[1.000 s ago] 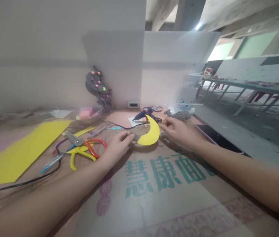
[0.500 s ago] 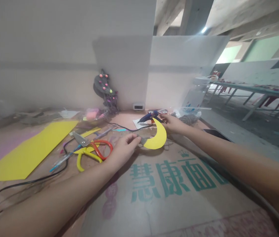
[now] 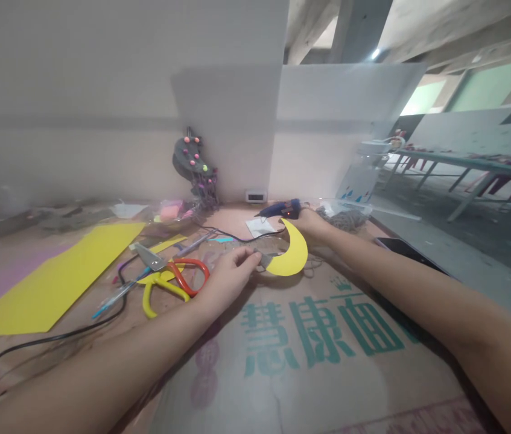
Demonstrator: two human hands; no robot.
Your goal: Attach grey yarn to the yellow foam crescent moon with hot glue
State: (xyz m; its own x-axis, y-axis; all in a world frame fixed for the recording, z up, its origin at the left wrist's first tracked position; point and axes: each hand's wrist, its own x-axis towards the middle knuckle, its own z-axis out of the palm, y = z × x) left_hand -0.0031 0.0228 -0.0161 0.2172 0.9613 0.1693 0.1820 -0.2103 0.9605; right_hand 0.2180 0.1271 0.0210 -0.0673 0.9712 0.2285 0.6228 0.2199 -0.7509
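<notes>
Between the thumb and fingers of my left hand [image 3: 238, 269] is one end of a yellow paper crescent moon [image 3: 295, 256]; that end is wrapped in grey yarn. Behind the crescent, my right hand [image 3: 308, 224] is closed round the handle of a dark blue glue gun [image 3: 282, 209], whose small red light is lit. The gun's nozzle points left above a small white sheet [image 3: 259, 227]. The crescent's upper tip partly covers my right fingers.
Red-handled scissors [image 3: 187, 276], yellow-handled scissors [image 3: 165, 286] and a large yellow sheet [image 3: 65, 271] lie left. A black cord [image 3: 51, 339] crosses the table. A decorated grey moon [image 3: 187, 158] stands behind. A phone [image 3: 406, 250] lies right, near grey yarn [image 3: 348, 218].
My right hand has reached forward to the glue gun, taken hold of it and lifted it slightly. My left hand still holds the crescent. The view has shifted a little.
</notes>
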